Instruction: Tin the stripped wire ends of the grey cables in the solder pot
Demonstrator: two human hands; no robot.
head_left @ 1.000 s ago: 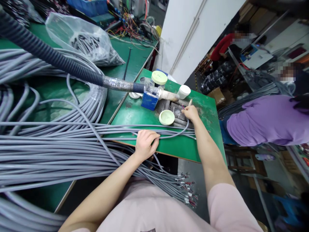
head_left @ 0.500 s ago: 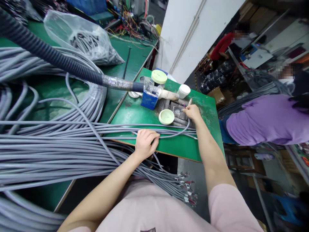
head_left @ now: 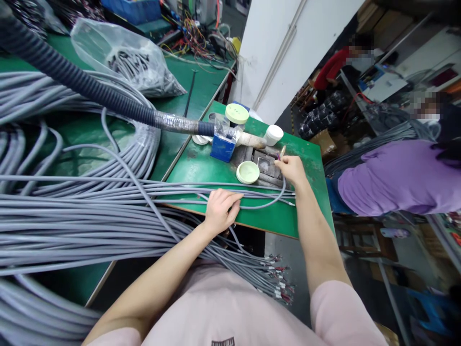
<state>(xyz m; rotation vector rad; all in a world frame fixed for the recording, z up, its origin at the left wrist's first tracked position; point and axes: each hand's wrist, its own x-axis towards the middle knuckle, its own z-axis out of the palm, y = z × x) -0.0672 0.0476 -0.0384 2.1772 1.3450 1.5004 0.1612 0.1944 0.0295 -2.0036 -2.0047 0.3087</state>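
Beside the square metal pot (head_left: 264, 165), the right hand (head_left: 292, 170) has edged rightward from half a second ago, thumb and fingertips closed on the wired end of a gray cable (head_left: 264, 206), which curves down over the green tabletop (head_left: 270, 222). The left hand (head_left: 222, 209), thumb and forefinger now further apart, lies loosely curled over cables; whether it grips any cannot be told.

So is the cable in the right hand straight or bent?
Bent: the gray cable turns in a clear curve near the right hand.
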